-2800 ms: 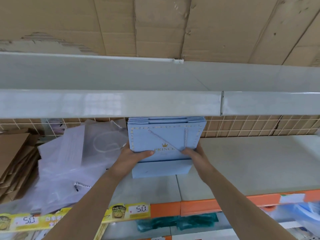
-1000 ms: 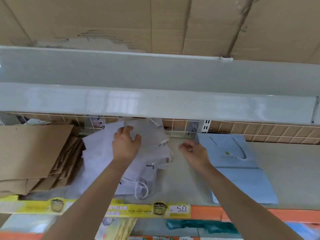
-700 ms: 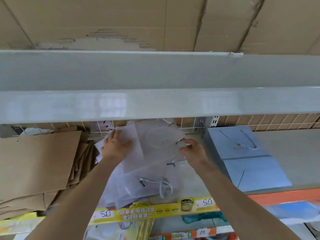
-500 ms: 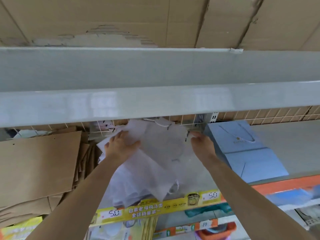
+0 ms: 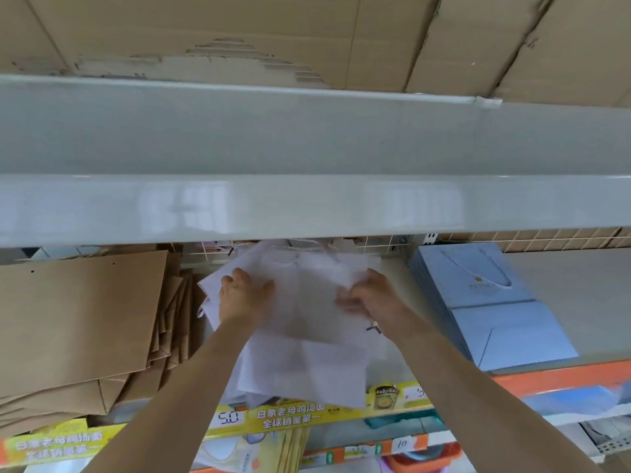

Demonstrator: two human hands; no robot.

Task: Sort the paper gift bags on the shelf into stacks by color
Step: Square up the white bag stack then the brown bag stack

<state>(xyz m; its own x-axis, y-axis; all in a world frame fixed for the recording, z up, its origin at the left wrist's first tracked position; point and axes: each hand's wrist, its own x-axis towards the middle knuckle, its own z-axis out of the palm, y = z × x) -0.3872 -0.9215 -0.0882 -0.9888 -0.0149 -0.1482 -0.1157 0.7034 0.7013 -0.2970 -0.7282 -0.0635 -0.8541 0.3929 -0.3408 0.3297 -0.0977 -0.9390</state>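
Blue bags (image 5: 491, 302) now lie as one finished stack on the right of the shelf (image 5: 580, 295), no longer held upright between both hands as they were approx 3 s ago, and both hands have since shifted left onto the loose white bags (image 5: 307, 322) mid-shelf. Left hand (image 5: 244, 298) lies on the left part of that pile, fingers spread & lightly bent, while right hand (image 5: 370, 298) has its grip curled round the pile's right edge. Looks like blue is done & white is being squared up next; brown bags (image 5: 78, 322) at far left are fanned out, probably last.
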